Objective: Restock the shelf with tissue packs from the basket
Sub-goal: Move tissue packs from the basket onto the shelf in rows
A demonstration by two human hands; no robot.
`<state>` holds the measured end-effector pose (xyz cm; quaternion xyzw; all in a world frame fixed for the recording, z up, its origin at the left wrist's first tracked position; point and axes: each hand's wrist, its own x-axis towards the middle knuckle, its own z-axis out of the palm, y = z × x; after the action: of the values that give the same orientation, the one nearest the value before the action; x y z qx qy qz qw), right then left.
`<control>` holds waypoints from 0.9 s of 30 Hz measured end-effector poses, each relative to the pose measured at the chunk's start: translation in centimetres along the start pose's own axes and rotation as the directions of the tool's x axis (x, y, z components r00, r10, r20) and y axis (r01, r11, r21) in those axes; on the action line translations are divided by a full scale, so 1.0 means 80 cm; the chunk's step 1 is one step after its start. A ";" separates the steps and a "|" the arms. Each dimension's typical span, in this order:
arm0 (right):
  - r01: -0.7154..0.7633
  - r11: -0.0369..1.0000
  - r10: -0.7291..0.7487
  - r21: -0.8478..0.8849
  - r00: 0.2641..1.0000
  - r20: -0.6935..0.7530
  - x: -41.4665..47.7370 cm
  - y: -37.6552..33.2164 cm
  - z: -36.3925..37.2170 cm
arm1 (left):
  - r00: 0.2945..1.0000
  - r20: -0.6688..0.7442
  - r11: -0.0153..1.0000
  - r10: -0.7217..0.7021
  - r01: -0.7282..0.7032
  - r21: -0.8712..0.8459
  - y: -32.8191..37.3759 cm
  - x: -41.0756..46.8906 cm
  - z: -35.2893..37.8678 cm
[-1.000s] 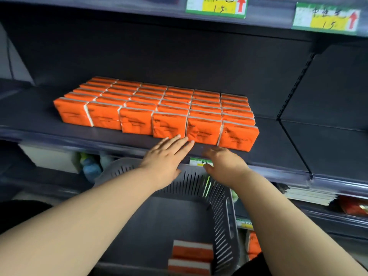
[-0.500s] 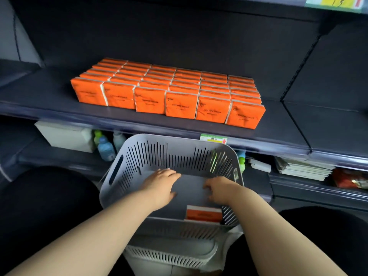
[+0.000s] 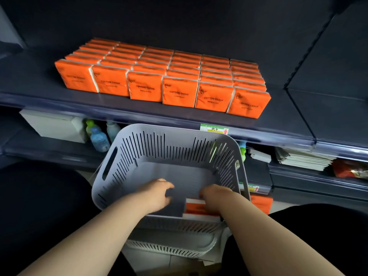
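Several orange "cotton tissue" packs stand in tidy rows on the dark shelf. Below it sits a grey slotted basket. An orange and white tissue pack lies at the basket's near right corner, with at least one more under it. My right hand lies over that pack, its fingers curled down over the pack's far edge. To its left, inside the basket, my left hand hangs with loosely curled fingers and holds nothing.
A second grey basket sits under the first. The lower shelf holds a white box, small bottles, stacked papers and another orange pack. A green and yellow price label marks the shelf edge. The shelf section at the right is bare.
Both hands have come down from the shelf's front edge into the basket. My right hand has lowered onto the tissue pack, and the view has tilted downward.
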<state>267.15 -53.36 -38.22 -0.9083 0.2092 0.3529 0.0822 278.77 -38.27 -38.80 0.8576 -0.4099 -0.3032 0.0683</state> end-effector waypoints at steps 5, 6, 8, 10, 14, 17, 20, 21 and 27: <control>-0.021 0.999 0.023 -0.045 0.999 0.049 0.013 -0.004 -0.001 | 0.984 0.176 1.000 -0.019 0.016 0.018 -0.001 0.004 0.008; -0.017 0.999 0.020 -0.040 0.998 0.054 0.013 -0.004 -0.003 | 0.981 0.194 1.000 -0.021 0.018 0.020 -0.001 0.005 0.009; -0.004 1.000 0.003 0.011 0.998 0.063 0.015 -0.002 -0.004 | 0.975 0.220 1.000 -0.020 0.017 0.019 -0.003 0.007 0.011; 0.004 0.997 -0.009 0.072 0.997 0.074 0.017 0.000 -0.005 | 0.973 0.232 1.000 -0.018 0.017 0.008 -0.005 0.009 0.013; -0.008 0.995 0.005 0.097 0.999 0.033 0.030 0.003 -0.007 | 0.967 0.255 1.000 -0.017 0.017 0.001 -0.006 0.010 0.017; -0.023 0.993 0.027 0.116 0.999 -0.034 0.035 0.004 -0.007 | 0.964 0.266 1.000 -0.014 0.016 -0.005 -0.006 0.011 0.017; -0.054 0.994 0.054 0.096 0.999 0.006 0.043 0.006 0.001 | 0.962 0.274 1.000 -0.013 0.012 0.005 -0.006 0.012 0.017; -0.072 0.994 0.071 0.088 0.997 0.021 0.045 0.006 0.003 | 0.960 0.279 1.000 -0.013 0.011 0.007 -0.005 0.012 0.017; -0.123 0.991 0.120 0.044 0.991 0.057 0.052 0.004 0.008 | 0.958 0.285 1.000 0.001 -0.005 0.012 -0.001 0.010 0.013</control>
<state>269.37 -54.80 -41.46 -0.8818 0.2702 0.3766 0.0875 278.62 -38.67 -40.04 0.8047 -0.4187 -0.4208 0.0034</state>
